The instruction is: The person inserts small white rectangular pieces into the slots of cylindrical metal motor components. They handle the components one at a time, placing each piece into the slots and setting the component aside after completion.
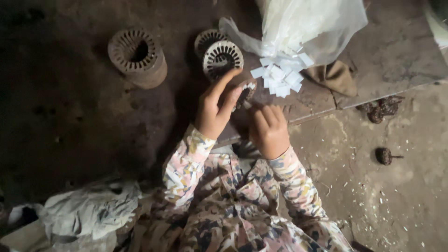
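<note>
at the far left a crumpled grey cloth (88, 212) lies on the dark floor, and above it a rusty slotted metal core (138, 57) stands alone, well apart from the work. further right two more slotted cores (220, 55) sit close together, one half behind the other. just below them the left hand (215, 108) is partly open, thumb and forefinger spread around the rim of a small slotted core (246, 91) that it steadies at a tilt; white slips already line some of its slots. the right hand (269, 130) is curled loosely just below that core; whether it pinches a slip cannot be told, since its fingertips are turned away. to the right a heap of white paper slips (280, 77) spills from a clear plastic bag (308, 28) onto the worn board (392, 56), near a folded brown cloth (335, 75). as i judge it, the step goes best with the core held still, one slip fed squarely into each empty slot, and the core turned a little between slips.
</note>
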